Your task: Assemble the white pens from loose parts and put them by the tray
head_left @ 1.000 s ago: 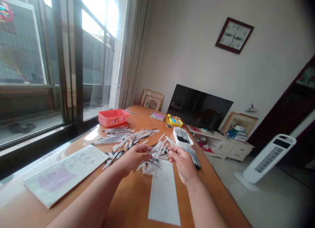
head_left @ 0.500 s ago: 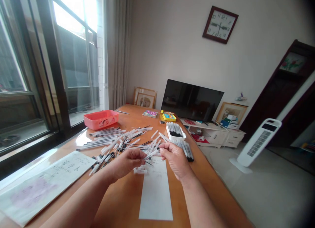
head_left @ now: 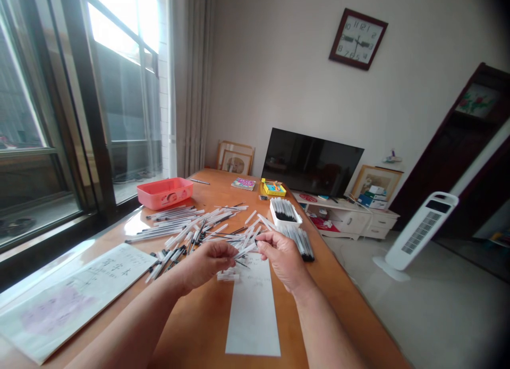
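Note:
Both my hands meet over the wooden table (head_left: 207, 326), just above a white paper strip (head_left: 252, 310). My left hand (head_left: 207, 263) is closed, pinching one end of a thin white pen part (head_left: 244, 250). My right hand (head_left: 281, 257) is closed too, fingers pinched on the other end of that pen part. A wide scatter of white pen barrels and black pieces (head_left: 191, 228) lies just beyond my hands. A few short white pieces (head_left: 228, 276) lie under my left fingers.
A white tray of black-tipped pens (head_left: 285, 211) stands right of the scatter, with a row of pens (head_left: 302, 243) beside it. A pink tray (head_left: 164, 192) sits at the far left, an open notebook (head_left: 67, 297) at the near left. A white tower fan (head_left: 418, 236) stands on the floor.
The view swung left to right early on, then held. My hands stay together on the pen part, with the right hand raised slightly.

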